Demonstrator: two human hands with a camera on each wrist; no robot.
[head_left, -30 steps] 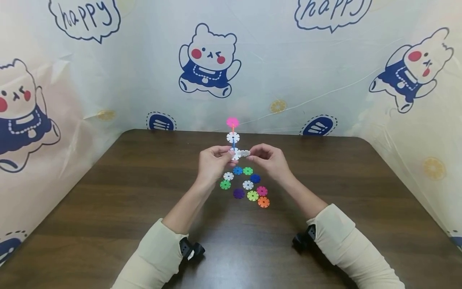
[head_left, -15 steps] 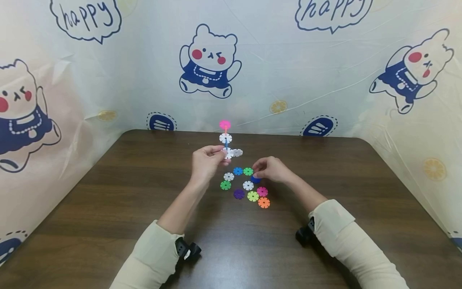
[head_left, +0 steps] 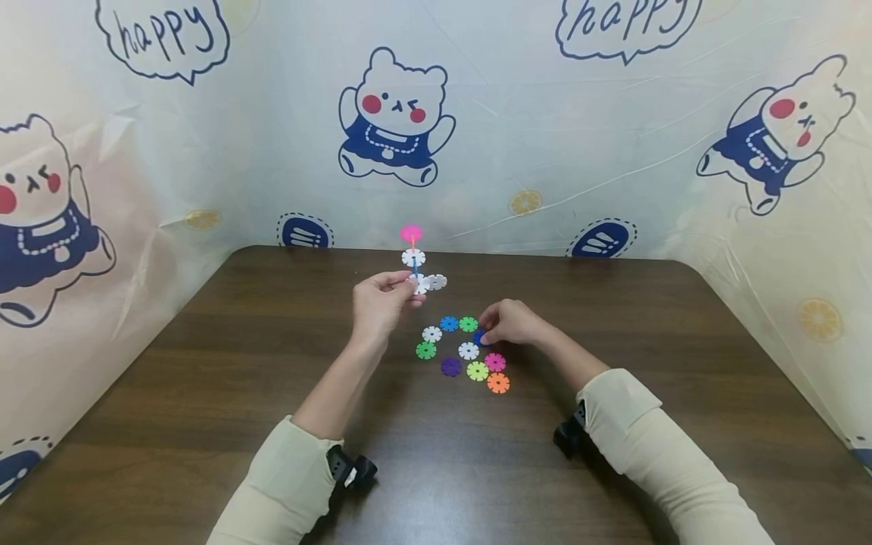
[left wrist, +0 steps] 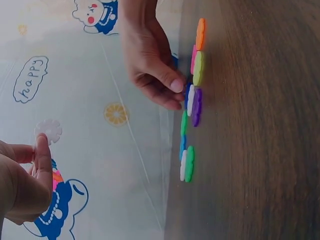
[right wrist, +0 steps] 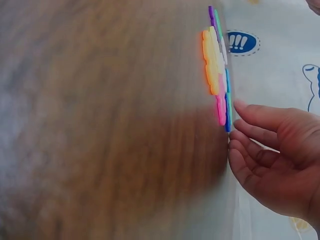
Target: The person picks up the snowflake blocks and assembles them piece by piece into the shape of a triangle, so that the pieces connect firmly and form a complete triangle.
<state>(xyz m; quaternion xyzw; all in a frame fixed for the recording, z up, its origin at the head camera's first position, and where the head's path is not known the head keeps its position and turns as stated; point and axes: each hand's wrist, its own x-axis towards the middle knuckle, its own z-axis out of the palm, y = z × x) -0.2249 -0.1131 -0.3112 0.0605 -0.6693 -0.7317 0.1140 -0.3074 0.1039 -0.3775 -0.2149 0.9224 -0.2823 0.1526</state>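
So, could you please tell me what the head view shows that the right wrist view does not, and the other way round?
Only the head view shows the joined piece pinched in the left hand, both pale sleeves, and the flat faces of the loose discs.

Only the right wrist view shows the palm side of the right hand, with the discs seen edge-on.

Both share the right hand close by the dark blue disc, the loose discs, the brown table and the printed backdrop.
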